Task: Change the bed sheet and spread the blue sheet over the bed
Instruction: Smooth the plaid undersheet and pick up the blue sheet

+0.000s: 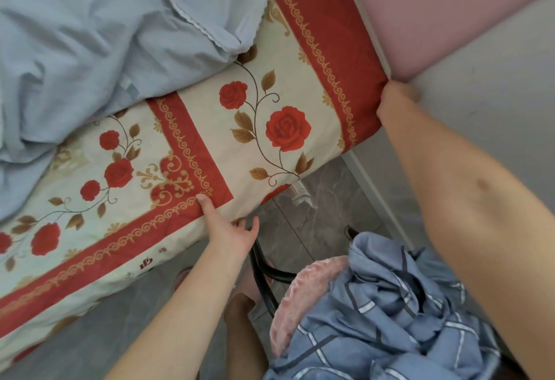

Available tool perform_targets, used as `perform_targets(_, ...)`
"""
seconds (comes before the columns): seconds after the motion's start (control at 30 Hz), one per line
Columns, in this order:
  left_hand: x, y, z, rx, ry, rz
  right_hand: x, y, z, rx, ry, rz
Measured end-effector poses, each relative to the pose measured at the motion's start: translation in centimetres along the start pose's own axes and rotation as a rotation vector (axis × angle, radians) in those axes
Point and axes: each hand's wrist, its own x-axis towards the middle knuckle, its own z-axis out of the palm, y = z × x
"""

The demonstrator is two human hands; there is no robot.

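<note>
A light blue sheet (90, 43) lies crumpled over the far left of the bed. Below it the bed shows a cream sheet with red roses and red borders (270, 103). My left hand (231, 229) is at the bed's near edge. Its thumb lies on top of the red border and its fingers reach under the edge, pinching the floral sheet. My right hand (396, 94) reaches to the far right corner of the bed, where the floral sheet meets the pink headboard (435, 13). Its fingers are hidden behind that corner.
A dark metal chair (261, 271) stands at my lower right, close to the bed. It carries a pink cushion (300, 295) and a bundle of blue checked bedding (390, 313). Grey tiled floor (315, 214) shows between chair and bed. A pale wall (495, 64) rises on the right.
</note>
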Motion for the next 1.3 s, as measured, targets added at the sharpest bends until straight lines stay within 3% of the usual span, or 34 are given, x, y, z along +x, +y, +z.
perform_targets(0.07, -0.2, 0.2, 0.4, 0.121, 0.083, -0.051, -2.3, -0.4, 0.2, -0.160, 0.224, -0.115)
perform_targets(0.13, -1.3, 0.5, 0.8, 0.273, 0.101, -0.146, -4.6, -1.1, -0.1, -0.244, 0.335, -0.338)
perform_targets(0.17, -1.6, 1.1, 1.1, 0.344, 0.065, -0.172, -5.3, -1.5, 0.4, -0.314, 0.293, -0.524)
perform_targets(0.23, -2.6, 2.0, 1.9, 0.473, -0.026, -0.077, -5.0, -1.9, 1.0, -0.520, -0.011, -0.770)
perform_targets(0.27, -2.9, 2.7, 2.1, 0.559, 0.005, 0.112, -4.6, -2.6, 1.3, -0.608, -0.202, -0.780)
perform_targets(0.3, -3.2, 3.5, 2.1, 0.675, 0.095, 0.408, -4.2, -3.3, 1.5, -0.665, -0.372, -0.702)
perform_targets(0.37, -3.5, 4.8, 2.1, 0.995, 0.272, 1.124, -3.8, -5.0, 1.6, -0.669, -0.575, -0.490)
perform_targets(0.4, -3.3, 5.2, 1.9, 1.169, 0.279, 1.354, -3.6, -5.5, 1.7, -0.625, -0.629, -0.410)
perform_targets(0.43, -2.6, 5.3, 1.7, 1.349, 0.248, 1.429, -3.2, -5.6, 1.7, -0.566, -0.652, -0.378)
perform_targets(0.57, 1.4, 5.6, 0.7, 1.930, 0.152, 1.003, -2.9, -3.9, 1.7, -0.505, -0.533, -0.382)
perform_targets(0.63, 2.6, 5.8, 1.0, 2.026, 0.151, 0.987, -3.3, -2.5, 1.6, -0.590, -0.322, -0.464)
perform_targets(0.73, 3.1, 5.9, 1.3, 2.026, 0.136, 1.009, -6.0, 0.1, 1.6, -0.777, -0.016, -1.077)
perform_targets(0.8, 3.5, 6.0, 1.0, 2.040, 0.120, 1.038, -8.4, 2.8, 1.6, -0.954, -0.159, -1.404)
perform_targets(0.83, 3.5, 6.2, 1.3, 2.057, 0.109, 1.041, -9.0, 4.1, 1.7, -1.079, -0.245, -1.414)
perform_targets(0.9, 3.4, 6.5, 1.0, 2.087, 0.074, 1.012, -10.1, 6.7, 1.8, -1.204, -0.239, -1.164)
perform_targets(0.97, 3.2, 7.0, 0.6, 2.093, 0.025, 1.000, -12.5, 8.2, 2.5, -1.086, -0.152, -0.902)
perform_targets(1.03, 2.6, 7.5, 0.4, 2.041, -0.097, 1.050, -16.1, 9.1, 3.6, -0.815, -0.121, -0.637)
perform_targets(1.1, 1.5, 8.3, -2.4, 1.817, -0.117, 1.270, -20.6, 11.3, 4.6, -0.455, -0.115, -0.419)
perform_targets(1.17, 0.3, 8.7, -7.8, 1.325, 0.131, 1.392, -25.9, 14.4, 5.2, -0.188, -0.151, -0.226)
perform_targets(1.2, -0.1, 8.8, -10.2, 1.056, 0.296, 1.325, -27.8, 15.9, 5.2, -0.083, -0.191, -0.091)
perform_targets(1.3, 0.4, 12.5, -19.7, 0.422, 0.716, 0.756, -33.8, 21.8, 5.9, 0.030, -0.510, 0.304)
